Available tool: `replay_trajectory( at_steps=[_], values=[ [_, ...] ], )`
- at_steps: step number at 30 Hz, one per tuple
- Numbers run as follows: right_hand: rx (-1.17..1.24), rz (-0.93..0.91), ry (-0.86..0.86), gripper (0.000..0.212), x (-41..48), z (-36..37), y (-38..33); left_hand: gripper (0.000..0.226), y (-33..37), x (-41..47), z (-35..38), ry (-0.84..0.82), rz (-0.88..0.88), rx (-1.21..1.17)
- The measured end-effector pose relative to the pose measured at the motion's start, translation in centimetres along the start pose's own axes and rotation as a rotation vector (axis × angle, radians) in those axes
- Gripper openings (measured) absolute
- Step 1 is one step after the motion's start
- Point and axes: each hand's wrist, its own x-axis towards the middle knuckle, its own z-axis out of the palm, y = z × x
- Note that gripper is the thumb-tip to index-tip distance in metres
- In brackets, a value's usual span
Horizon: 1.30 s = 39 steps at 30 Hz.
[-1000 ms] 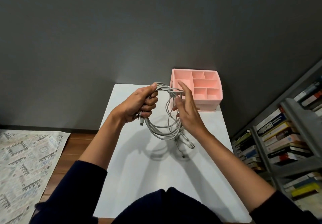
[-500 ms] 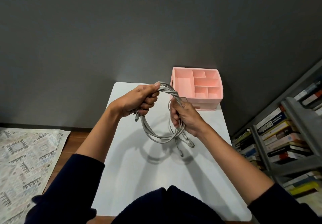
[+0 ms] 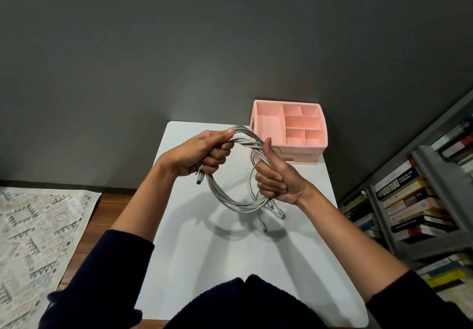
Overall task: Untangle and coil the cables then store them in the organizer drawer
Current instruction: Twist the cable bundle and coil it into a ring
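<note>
While left hand (image 3: 202, 153) clenches the cables (image 3: 230, 202), right hand (image 3: 277, 179) clenches them too.

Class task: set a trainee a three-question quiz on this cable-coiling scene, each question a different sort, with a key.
1. True or false: the cable bundle lies inside the pink organizer.
2. Which hand has its thumb sticking up? A. left hand B. right hand C. neither
3. Fill in: the organizer stands at the white table's far ___ corner.
Key: 1 false, both hands hold it above the table; 2 B; 3 right.
</note>
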Motion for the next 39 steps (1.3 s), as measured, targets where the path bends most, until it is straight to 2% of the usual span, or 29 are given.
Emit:
replay_trajectory(
  at_steps=[6, 8, 10, 14, 19, 21, 23, 25, 28, 29, 31, 34, 39],
  values=[
    [0.185, 0.036, -0.303, 0.068, 0.3, -0.7, 1.0, 0.04, 0.2, 0.1, 0.5, 0.073, 0.011, 0.194],
    [0.192, 0.019, -0.35, 0.067, 0.3, -0.9, 1.0, 0.041, 0.0, 0.1, 0.8, 0.081, 0.019, 0.205],
    [0.167, 0.009, -0.32, 0.067, 0.2, -0.9, 0.8, 0.04, -0.2, 0.0, 1.0, 0.079, 0.019, 0.197],
    [-0.069, -0.038, -0.045, 0.068, -0.2, -0.4, 0.3, 0.039, -0.3, -0.1, 0.9, 0.054, -0.008, 0.138],
    [-0.614, -0.126, 0.201, 0.068, -1.1, -0.1, -1.2, 0.04, -0.1, -0.3, 0.4, 0.038, -0.045, 0.145],
    [-0.731, -0.232, 0.411, 0.058, -1.0, -0.4, -1.7, 0.039, 0.0, -0.4, 0.2, 0.032, -0.048, 0.142],
    [-0.826, -0.438, 0.657, 0.041, -0.6, -1.2, -1.7, 0.039, 0.2, -0.5, 0.2, 0.019, -0.049, 0.136],
    [-0.998, -0.589, 0.749, 0.017, -0.1, -2.3, -1.3, 0.038, 0.5, -0.6, 0.2, 0.001, -0.052, 0.149],
    [-1.265, -0.529, 0.599, 0.052, 1.0, -3.2, -0.5, 0.039, 1.2, -0.6, 0.3, -0.038, -0.062, 0.178],
    [-1.309, -0.518, 0.566, 0.054, 1.4, -3.2, -0.3, 0.039, 1.4, -0.5, 0.4, -0.048, -0.066, 0.186],
    [-1.269, -0.475, 0.522, 0.046, 1.9, -3.0, -0.1, 0.038, 1.7, -0.5, 0.5, -0.063, -0.072, 0.182],
    [-1.029, -0.42, 0.485, 0.018, 2.3, -2.9, -0.3, 0.037, 1.9, -0.7, 0.2, -0.053, -0.068, 0.159],
    [-0.772, -0.317, 0.314, 0.026, 1.1, -2.4, -1.6, 0.041, 1.9, -1.4, -1.7, 0.067, -0.081, 0.26]
  ],
)
